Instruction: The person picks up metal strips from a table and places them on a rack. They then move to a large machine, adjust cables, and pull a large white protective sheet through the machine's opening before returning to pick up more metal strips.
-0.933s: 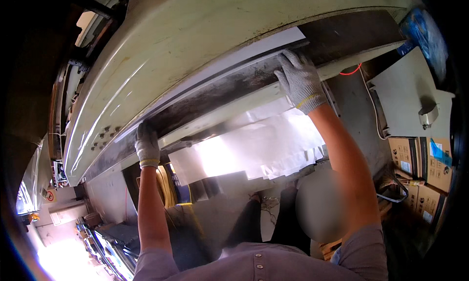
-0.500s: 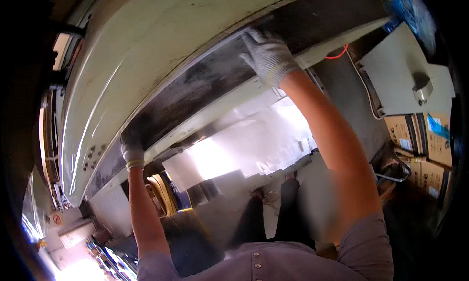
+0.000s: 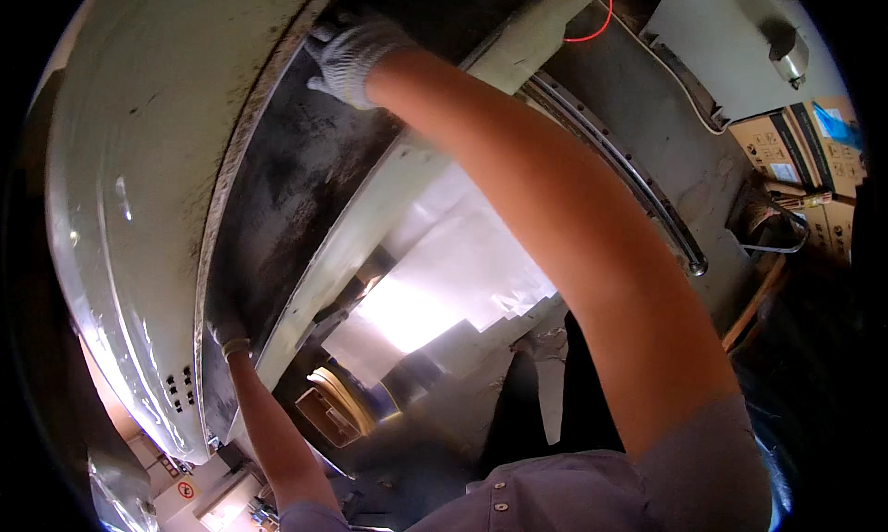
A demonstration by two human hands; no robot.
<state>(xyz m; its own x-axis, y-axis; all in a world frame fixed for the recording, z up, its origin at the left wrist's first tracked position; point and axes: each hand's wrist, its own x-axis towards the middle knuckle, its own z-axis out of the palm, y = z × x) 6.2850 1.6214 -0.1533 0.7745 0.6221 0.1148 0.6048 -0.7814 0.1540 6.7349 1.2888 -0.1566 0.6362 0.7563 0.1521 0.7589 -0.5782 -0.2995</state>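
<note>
My right hand (image 3: 356, 62), in a grey knitted glove, lies on the dark, scuffed surface (image 3: 310, 153) of a large pale machine. Its fingers are apart, with the tips by the seam along the pale curved panel (image 3: 153, 153). Lower down the same dark strip is my gloved left hand (image 3: 229, 334). Its fingers are lost in shadow, so their shape is unclear. Along the near side of the dark strip runs a pale ledge (image 3: 324, 254). I cannot make out a separate object in either hand.
Large white sheets (image 3: 462, 254) lie below the ledge. A metal rail (image 3: 638, 176) and a red hose (image 3: 597, 28) are to the right, with cardboard boxes (image 3: 772, 148) beyond. A brown box (image 3: 324, 416) stands below, near my left forearm.
The view has turned, so the machine now slants more steeply. My right hand appears further left and farther from the red hose. My left hand stays low on the dark strip.
</note>
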